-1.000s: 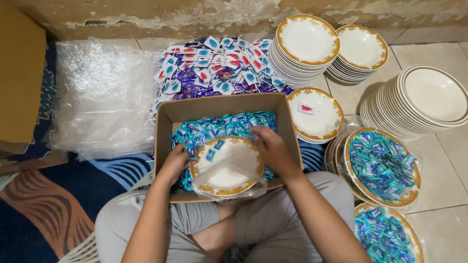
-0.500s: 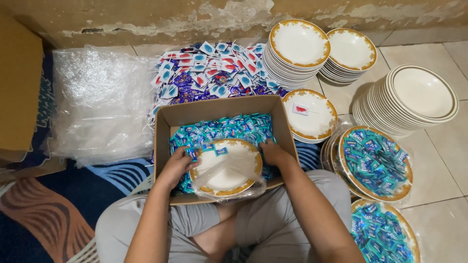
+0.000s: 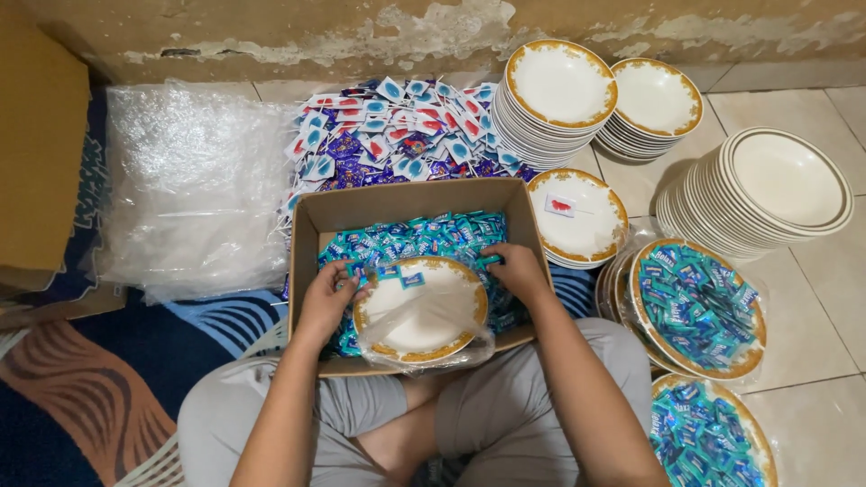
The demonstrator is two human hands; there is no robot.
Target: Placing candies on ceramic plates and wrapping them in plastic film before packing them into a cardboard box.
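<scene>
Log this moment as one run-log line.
left hand: grasping blue sachets | right hand: in sachets | white gold-rimmed plate: inside brown cardboard box, part-covered by clear bag

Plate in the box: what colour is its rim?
Gold rim on a white plate, head view.

Both forearms reaching forward, left hand [image 3: 327, 295] fingers curled; right hand [image 3: 516, 268] curled, knuckles up

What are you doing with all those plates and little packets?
A person sits cross-legged with a cardboard box of blue packets. Left hand and right hand reach into the packets beside a gold-rimmed plate in a clear bag. Packet-filled wrapped plates lie alongside; empty plate stacks stand behind.
</scene>
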